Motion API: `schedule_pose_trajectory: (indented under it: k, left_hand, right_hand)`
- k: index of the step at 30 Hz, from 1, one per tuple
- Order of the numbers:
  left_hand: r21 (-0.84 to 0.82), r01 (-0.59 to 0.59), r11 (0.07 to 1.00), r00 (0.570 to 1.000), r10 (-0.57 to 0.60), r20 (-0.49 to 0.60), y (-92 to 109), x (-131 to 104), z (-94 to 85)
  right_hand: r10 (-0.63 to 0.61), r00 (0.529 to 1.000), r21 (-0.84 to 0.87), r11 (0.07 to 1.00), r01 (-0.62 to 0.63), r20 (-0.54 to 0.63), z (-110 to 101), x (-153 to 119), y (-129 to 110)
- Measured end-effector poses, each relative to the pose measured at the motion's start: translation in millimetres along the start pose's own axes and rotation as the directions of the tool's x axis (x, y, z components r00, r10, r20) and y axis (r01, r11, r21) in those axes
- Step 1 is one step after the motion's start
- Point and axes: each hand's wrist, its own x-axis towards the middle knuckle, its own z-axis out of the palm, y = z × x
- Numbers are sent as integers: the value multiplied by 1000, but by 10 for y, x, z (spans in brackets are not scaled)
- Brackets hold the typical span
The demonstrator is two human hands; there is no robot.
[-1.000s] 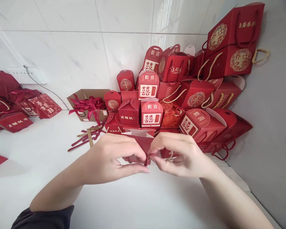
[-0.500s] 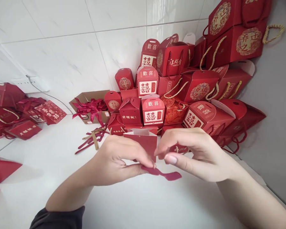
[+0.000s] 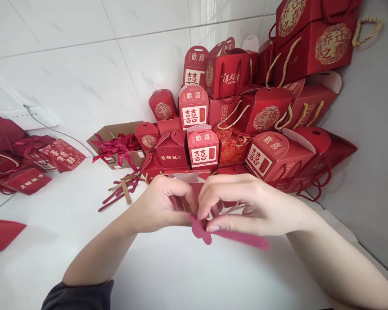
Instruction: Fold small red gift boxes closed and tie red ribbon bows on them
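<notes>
- We have our left hand (image 3: 166,202) and right hand (image 3: 242,202) close together, over the white table (image 3: 168,275).
- Our left thumb and fingers pinch the magenta strip (image 3: 248,240) near its petal-shaped part; the exact contact is partly hidden.
- Our right thumb and curled fingers grasp it just beside that, its long tail sticking out below our right hand.
- Just beyond our hands we see an open red gift box (image 3: 198,186), its front mostly covered by our fingers.
- Behind it, red gift boxes (image 3: 267,116) are stacked by the tiled wall (image 3: 74,73), some with rope handles.
- Left of the stack, a cardboard box (image 3: 136,160) holds magenta ribbons (image 3: 116,146), with loose strips (image 3: 114,199) near it on the table.
- More red boxes (image 3: 29,180) sit at our far left.
</notes>
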Motion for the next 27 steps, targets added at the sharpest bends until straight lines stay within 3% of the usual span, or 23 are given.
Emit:
schedule_pose_trajectory:
  k: [4,8,11,15,17,21,27]
  left_hand:
    - [69,141,988,988,-144,49,-40,36,22]
    - [-72,179,981,980,-171,101,-54,73,-23]
    - [-180,243,953,967,-223,126,-60,71,-103]
    - [-72,345,936,938,-341,60,-28,40,-125]
    - [-11,344,939,939,-343,19,9,27,-88]
    - [89,323,942,946,-321,-33,77,8,-13]
    - [23,357,934,934,-356,-28,40,-30,6]
  right_hand:
    - [74,997,-32,997,-73,25,-1,12,5]
    - [45,997,-239,969,-58,-60,-32,3,40]
    - [42,991,-491,865,-99,-125,-36,-15,87]
    - [25,992,-726,679,-107,-124,15,-12,152]
    - [6,994,-733,676,-83,-107,54,-2,179]
    - [0,992,-592,802,-76,-127,116,12,204]
    - [91,984,-326,936,-137,-153,91,25,170]
